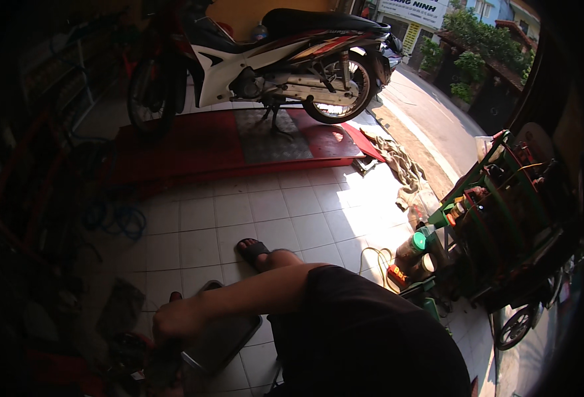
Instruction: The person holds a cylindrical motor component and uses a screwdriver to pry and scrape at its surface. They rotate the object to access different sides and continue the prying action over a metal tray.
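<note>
right hand (178, 322) curling into fist, seemingly gripping reddish handle (175, 296), tip rising above fist near left edge of dark tray (239, 334) on tiled floor (232, 212). handle probably being stiff, fairly light, maybe slippery if oily; middle likely offering best hold. fist and shadow hiding lower end; left hand disappearing in darkness, state impossible to tell.

Shadow obscures the right hand (176, 322) and its hold; right of that grip, the forearm (252, 294) partly hides a dark tray (231, 339).
</note>
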Action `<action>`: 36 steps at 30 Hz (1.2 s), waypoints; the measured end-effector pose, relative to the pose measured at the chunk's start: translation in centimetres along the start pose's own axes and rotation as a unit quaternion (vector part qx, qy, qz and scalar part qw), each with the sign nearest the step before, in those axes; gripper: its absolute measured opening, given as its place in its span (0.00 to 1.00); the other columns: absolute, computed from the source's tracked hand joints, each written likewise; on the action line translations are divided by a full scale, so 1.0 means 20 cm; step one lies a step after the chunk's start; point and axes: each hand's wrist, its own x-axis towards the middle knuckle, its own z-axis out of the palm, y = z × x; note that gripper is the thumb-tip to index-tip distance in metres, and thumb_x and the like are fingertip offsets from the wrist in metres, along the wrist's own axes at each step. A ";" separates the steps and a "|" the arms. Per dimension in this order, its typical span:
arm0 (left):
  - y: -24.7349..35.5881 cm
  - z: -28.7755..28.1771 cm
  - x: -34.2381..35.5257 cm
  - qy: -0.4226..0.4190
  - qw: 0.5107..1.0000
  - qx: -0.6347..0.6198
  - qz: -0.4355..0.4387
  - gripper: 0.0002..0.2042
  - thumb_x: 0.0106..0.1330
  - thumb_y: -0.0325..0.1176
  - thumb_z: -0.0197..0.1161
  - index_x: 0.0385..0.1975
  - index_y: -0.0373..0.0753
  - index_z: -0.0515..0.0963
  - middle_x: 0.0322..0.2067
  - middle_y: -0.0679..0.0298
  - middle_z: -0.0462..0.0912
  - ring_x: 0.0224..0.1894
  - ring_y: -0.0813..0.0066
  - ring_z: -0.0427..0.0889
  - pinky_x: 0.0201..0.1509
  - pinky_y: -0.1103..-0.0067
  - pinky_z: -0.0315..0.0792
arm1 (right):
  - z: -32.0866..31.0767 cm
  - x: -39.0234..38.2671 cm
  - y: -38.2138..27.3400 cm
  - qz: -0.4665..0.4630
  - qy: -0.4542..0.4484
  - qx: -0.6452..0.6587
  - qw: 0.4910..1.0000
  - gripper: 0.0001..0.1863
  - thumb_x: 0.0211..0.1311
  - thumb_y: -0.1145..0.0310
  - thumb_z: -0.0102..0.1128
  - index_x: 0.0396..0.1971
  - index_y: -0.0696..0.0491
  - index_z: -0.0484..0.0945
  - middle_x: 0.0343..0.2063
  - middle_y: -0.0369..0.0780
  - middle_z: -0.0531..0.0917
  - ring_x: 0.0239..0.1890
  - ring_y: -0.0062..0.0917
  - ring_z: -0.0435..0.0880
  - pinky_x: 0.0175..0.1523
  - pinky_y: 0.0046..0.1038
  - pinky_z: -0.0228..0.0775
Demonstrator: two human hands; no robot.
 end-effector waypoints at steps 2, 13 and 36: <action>0.00 0.00 0.00 -0.001 1.000 -0.004 -0.002 0.19 0.74 0.47 0.52 0.48 0.38 0.79 0.40 0.55 0.85 0.36 0.63 0.87 0.29 0.67 0.82 | 0.00 0.01 0.00 -0.012 0.008 0.022 1.000 0.14 0.41 0.66 0.69 0.27 0.57 0.79 0.27 0.47 0.83 0.34 0.49 0.83 0.39 0.46 0.73; 0.00 0.02 -0.01 -0.003 1.000 -0.005 0.001 0.19 0.74 0.47 0.52 0.49 0.37 0.79 0.41 0.55 0.85 0.37 0.64 0.86 0.32 0.67 0.82 | -0.04 0.01 -0.08 -0.008 0.018 0.028 0.999 0.14 0.40 0.68 0.68 0.29 0.57 0.79 0.26 0.48 0.83 0.34 0.50 0.82 0.40 0.46 0.74; -0.01 0.02 -0.06 0.004 1.000 -0.021 -0.002 0.18 0.74 0.45 0.53 0.49 0.37 0.78 0.42 0.54 0.85 0.41 0.65 0.86 0.39 0.66 0.83 | -0.01 0.01 -0.03 -0.019 -0.005 0.043 0.999 0.21 0.36 0.69 0.70 0.36 0.57 0.79 0.30 0.50 0.83 0.38 0.50 0.83 0.42 0.45 0.75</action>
